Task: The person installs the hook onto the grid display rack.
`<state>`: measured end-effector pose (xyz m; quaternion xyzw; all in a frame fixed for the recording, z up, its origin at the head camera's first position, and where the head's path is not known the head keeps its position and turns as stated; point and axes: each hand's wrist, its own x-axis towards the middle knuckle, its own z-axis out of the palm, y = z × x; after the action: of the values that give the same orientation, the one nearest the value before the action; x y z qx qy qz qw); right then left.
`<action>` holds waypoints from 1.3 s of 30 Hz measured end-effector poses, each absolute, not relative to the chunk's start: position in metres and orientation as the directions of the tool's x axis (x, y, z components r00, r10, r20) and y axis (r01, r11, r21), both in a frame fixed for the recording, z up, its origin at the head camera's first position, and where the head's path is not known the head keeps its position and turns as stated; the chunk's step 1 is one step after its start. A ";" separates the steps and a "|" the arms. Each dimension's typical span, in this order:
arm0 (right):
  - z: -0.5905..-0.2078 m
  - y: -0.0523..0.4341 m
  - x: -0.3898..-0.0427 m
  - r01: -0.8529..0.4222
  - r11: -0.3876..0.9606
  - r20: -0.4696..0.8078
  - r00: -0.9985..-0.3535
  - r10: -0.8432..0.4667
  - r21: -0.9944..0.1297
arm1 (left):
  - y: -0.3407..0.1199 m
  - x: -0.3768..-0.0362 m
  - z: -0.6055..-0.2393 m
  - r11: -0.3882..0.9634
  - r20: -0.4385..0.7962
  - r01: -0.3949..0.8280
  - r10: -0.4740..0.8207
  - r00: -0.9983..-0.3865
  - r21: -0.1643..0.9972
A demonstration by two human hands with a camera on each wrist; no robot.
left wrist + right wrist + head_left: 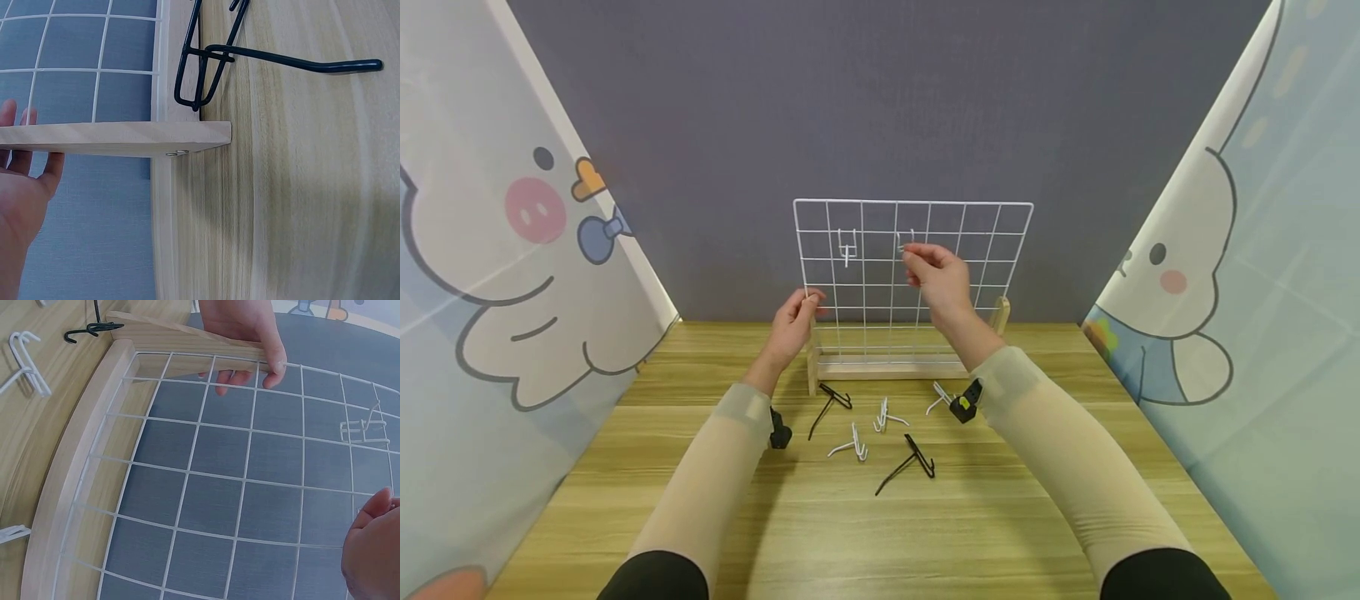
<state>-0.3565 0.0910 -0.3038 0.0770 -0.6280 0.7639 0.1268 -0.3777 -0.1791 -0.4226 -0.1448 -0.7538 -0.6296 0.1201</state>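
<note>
A white wire grid panel [913, 202] stands upright in a wooden base [887, 367]. My left hand [793, 325] grips the panel's left edge at the wooden side post [112, 139], fingers on both sides of it. Near the panel's upper middle, my right hand [943, 279] pinches a white wire hook [900, 243], its prongs up at a crossbar. Whether those prongs are seated on the wire cannot be made out, and the fingers hide most of the hook in the right wrist view. Left of it, another white hook [847, 250] hangs on the grid.
On the wooden table [820, 533] before the base lie two black hooks, one [830, 402] near the left post and one [915, 454] closer in. Three white hooks lie there too, including one [942, 395] by my right wrist. A grey wall [880, 100] rises behind.
</note>
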 end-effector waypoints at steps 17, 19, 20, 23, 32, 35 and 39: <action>-0.302 0.088 -0.358 -0.310 -0.211 0.286 -0.948 0.137 -0.927 | -0.180 -0.376 -0.423 0.186 0.366 0.376 0.085 -0.927 0.908; -0.302 0.088 -0.358 -0.303 -0.213 0.279 -0.950 0.137 -0.929 | -0.179 -0.377 -0.423 0.181 0.372 0.381 0.085 -0.924 0.907; -0.302 0.088 -0.359 -0.300 -0.214 0.276 -0.952 0.135 -0.930 | -0.179 -0.377 -0.423 0.177 0.373 0.383 0.086 -0.924 0.907; -0.302 0.088 -0.359 -0.289 -0.215 0.268 -0.956 0.119 -0.933 | -0.179 -0.377 -0.423 0.172 0.371 0.380 0.082 -0.925 0.909; -0.306 0.097 -0.358 -0.275 -0.116 0.270 -0.961 0.053 -0.954 | -0.179 -0.377 -0.424 0.191 0.369 0.375 0.068 -0.927 0.907; -0.309 0.099 -0.358 -0.289 -0.094 0.286 -0.957 0.043 -0.953 | -0.179 -0.377 -0.424 0.186 0.357 0.365 0.075 -0.931 0.912; -0.311 0.101 -0.357 -0.304 -0.083 0.302 -0.953 0.036 -0.949 | -0.178 -0.378 -0.423 0.174 0.346 0.356 0.085 -0.934 0.918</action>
<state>-0.3573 0.1009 -0.3109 0.1005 -0.6671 0.7289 0.1166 -0.3777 -0.1781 -0.4227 -0.1453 -0.7584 -0.6261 0.1082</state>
